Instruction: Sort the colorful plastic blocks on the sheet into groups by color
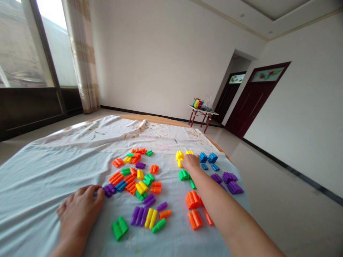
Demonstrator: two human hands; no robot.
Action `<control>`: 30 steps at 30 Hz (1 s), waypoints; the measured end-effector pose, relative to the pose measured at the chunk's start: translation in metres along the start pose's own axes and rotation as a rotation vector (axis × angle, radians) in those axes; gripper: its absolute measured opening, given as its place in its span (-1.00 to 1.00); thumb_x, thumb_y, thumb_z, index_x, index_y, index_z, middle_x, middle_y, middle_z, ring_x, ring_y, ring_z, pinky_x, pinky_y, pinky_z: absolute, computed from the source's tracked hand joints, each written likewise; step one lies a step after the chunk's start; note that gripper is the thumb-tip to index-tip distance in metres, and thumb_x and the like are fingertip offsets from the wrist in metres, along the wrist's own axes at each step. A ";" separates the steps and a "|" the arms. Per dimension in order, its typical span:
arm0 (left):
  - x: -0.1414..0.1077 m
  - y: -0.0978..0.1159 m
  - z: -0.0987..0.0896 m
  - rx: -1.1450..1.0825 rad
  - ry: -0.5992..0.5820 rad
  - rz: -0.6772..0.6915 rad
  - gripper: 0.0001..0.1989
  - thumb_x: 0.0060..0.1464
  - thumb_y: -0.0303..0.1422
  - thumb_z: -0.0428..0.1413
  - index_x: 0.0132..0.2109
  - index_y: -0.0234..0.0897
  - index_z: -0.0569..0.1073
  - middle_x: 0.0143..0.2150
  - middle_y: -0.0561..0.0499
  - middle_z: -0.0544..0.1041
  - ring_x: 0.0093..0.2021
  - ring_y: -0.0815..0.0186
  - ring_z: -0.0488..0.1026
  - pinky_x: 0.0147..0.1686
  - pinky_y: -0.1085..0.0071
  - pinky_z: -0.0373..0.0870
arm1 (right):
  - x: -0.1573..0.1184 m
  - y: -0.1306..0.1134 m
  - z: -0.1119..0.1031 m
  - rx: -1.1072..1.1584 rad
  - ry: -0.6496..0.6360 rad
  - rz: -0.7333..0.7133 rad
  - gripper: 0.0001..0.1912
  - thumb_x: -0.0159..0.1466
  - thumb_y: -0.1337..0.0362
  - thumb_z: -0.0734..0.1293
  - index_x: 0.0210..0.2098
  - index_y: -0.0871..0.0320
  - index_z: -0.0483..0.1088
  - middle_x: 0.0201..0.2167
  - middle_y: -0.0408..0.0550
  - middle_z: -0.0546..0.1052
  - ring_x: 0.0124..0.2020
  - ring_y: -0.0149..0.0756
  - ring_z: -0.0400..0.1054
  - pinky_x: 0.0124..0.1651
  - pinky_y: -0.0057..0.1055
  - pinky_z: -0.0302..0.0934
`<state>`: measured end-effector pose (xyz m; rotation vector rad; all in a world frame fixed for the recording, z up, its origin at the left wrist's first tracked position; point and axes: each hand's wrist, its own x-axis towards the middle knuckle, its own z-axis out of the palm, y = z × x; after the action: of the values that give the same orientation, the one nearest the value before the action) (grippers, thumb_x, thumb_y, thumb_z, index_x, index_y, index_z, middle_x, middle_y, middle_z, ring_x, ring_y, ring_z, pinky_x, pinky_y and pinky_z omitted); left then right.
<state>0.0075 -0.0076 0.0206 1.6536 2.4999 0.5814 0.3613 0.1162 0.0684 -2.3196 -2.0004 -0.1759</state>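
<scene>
My right hand point(191, 162) reaches out to a cluster of yellow plastic tubes point(179, 155) at the far right of the cloth. Its thumb and fingers are closed at the yellow tubes, partly hidden by the back of the hand. My left hand point(81, 203) lies on the cloth with fingers spread, holding nothing. Its thumb is close beside a purple tube cluster point(109, 190). To the right of that are blue tubes point(121, 186) and a mixed scatter of orange tubes point(116, 177), green tubes point(119, 228) and yellow tubes point(150, 218).
Around my right arm sit single-colour groups: blue tubes point(212, 157), purple tubes point(234, 187), green tubes point(184, 175) and orange tubes point(193, 200). A wrinkled light cloth point(53, 171) covers the table. Beyond stands a small table point(203, 112) with a colourful bag point(198, 103).
</scene>
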 end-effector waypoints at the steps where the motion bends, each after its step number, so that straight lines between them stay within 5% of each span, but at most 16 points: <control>1: 0.000 0.000 0.000 0.001 0.002 -0.002 -0.49 0.12 -0.08 -0.26 -0.09 -0.16 0.49 0.05 -0.15 0.44 0.10 -0.07 0.27 0.12 0.03 0.07 | -0.002 0.000 -0.004 0.010 0.014 -0.013 -0.74 0.18 0.26 0.26 -0.23 0.23 0.53 -0.18 0.19 0.56 -0.06 -0.06 0.40 -0.03 -0.21 0.11; 5: -0.001 0.001 -0.001 0.014 -0.016 -0.009 -0.48 0.12 -0.08 -0.27 -0.08 -0.16 0.49 0.05 -0.16 0.44 0.10 -0.07 0.28 0.10 0.03 0.10 | -0.029 -0.010 -0.026 0.092 0.089 -0.119 -0.74 0.27 0.21 0.21 -0.24 0.15 0.51 -0.17 0.06 0.55 -0.03 -0.15 0.36 0.01 -0.26 0.09; 8: -0.002 0.003 -0.002 0.025 -0.019 -0.001 -0.47 0.13 -0.09 -0.28 -0.07 -0.17 0.49 0.06 -0.15 0.43 0.11 -0.06 0.27 0.11 0.03 0.09 | -0.071 -0.024 -0.035 0.405 0.075 -0.402 -0.80 0.27 0.24 0.23 -0.26 0.15 0.49 -0.26 -0.04 0.56 -0.15 -0.31 0.39 -0.07 -0.42 0.15; 11: -0.004 0.004 -0.001 0.029 -0.011 0.002 -0.47 0.13 -0.09 -0.29 -0.08 -0.17 0.49 0.07 -0.16 0.43 0.11 -0.07 0.26 0.11 0.03 0.09 | -0.118 -0.041 -0.030 0.707 -0.017 -0.621 -0.87 0.21 0.27 0.32 -0.28 0.16 0.48 -0.31 -0.08 0.54 -0.24 -0.35 0.39 -0.13 -0.45 0.21; 15: -0.006 0.004 -0.001 0.019 -0.004 0.017 -0.49 0.12 -0.10 -0.26 -0.07 -0.17 0.49 0.06 -0.17 0.43 0.11 -0.06 0.27 0.11 0.03 0.09 | -0.157 -0.058 -0.007 0.818 -0.098 -0.752 -0.81 0.11 0.34 0.40 -0.24 0.16 0.50 -0.27 -0.08 0.54 -0.14 -0.29 0.37 -0.02 -0.38 0.20; 23: -0.005 0.001 0.001 0.023 0.000 0.017 -0.49 0.11 -0.10 -0.24 -0.07 -0.16 0.49 0.07 -0.16 0.43 0.11 -0.06 0.27 0.11 0.04 0.09 | -0.175 -0.072 0.020 0.651 -0.027 -0.809 -0.53 0.05 0.10 0.47 -0.06 0.07 0.42 -0.08 -0.04 0.48 -0.02 -0.15 0.27 0.07 -0.16 0.08; 30: -0.005 0.003 -0.002 0.047 -0.018 0.018 -0.48 0.11 -0.09 -0.27 -0.06 -0.16 0.49 0.08 -0.17 0.42 0.11 -0.07 0.27 0.10 0.05 0.10 | -0.183 -0.080 0.027 0.633 0.066 -0.905 -0.68 0.14 0.11 0.41 -0.15 0.08 0.41 -0.17 -0.12 0.53 -0.08 -0.24 0.29 0.03 -0.23 0.03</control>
<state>0.0121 -0.0119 0.0231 1.6913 2.5080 0.5108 0.2571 -0.0474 0.0155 -0.9506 -2.4322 0.2923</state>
